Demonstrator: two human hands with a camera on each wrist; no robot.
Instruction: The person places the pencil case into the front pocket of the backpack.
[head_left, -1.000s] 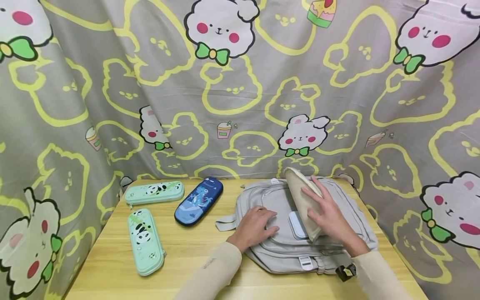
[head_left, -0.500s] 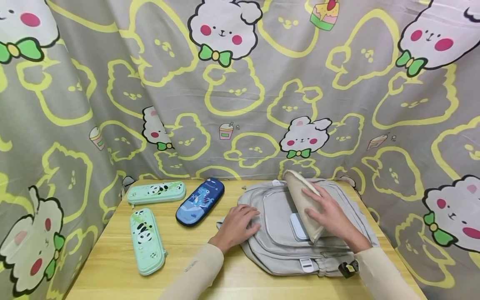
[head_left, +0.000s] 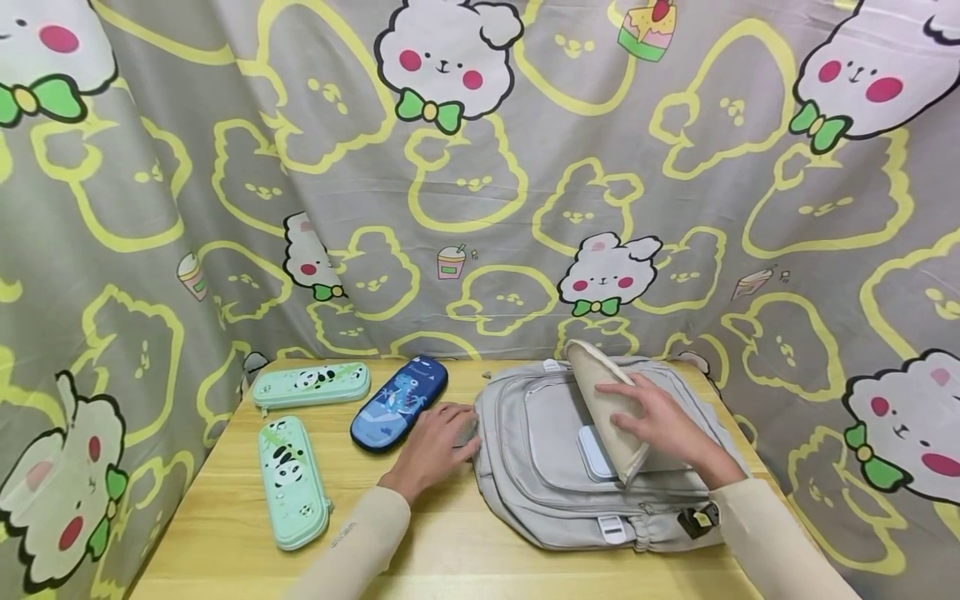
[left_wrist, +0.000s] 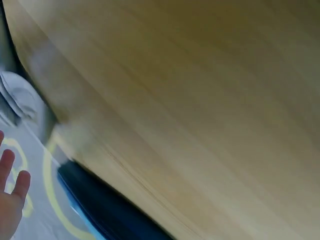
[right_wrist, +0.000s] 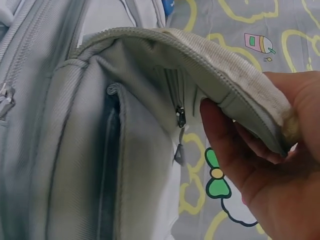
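A grey backpack (head_left: pixel 551 433) lies flat on the wooden table, its front pocket unzipped. My right hand (head_left: pixel 663 421) holds the pocket's flap (head_left: pixel 600 400) raised; in the right wrist view the thumb and fingers pinch the flap's zippered edge (right_wrist: pixel 220 80), with the lining and an inner zipper pull (right_wrist: pixel 180 117) showing. Under the flap shows a pale rounded blue-white piece (head_left: pixel 595 454). My left hand (head_left: pixel 431 446), holding nothing, is between the bag's left side and a dark blue pencil case (head_left: pixel 401 404) with a dinosaur print, fingers extended by the case's right edge. In the left wrist view its fingers (left_wrist: pixel 20 187) are spread.
Two mint-green panda pencil cases lie on the left, one lengthwise at the back (head_left: pixel 311 385), the other in front (head_left: pixel 292 483). A black device (head_left: pixel 697 521) is at the right wrist. A patterned curtain (head_left: pixel 480 167) surrounds the table (head_left: pixel 420 550).
My left hand has drawn left, off the backpack and toward the dark blue pencil case. The right hand keeps the flap raised, barely shifting.
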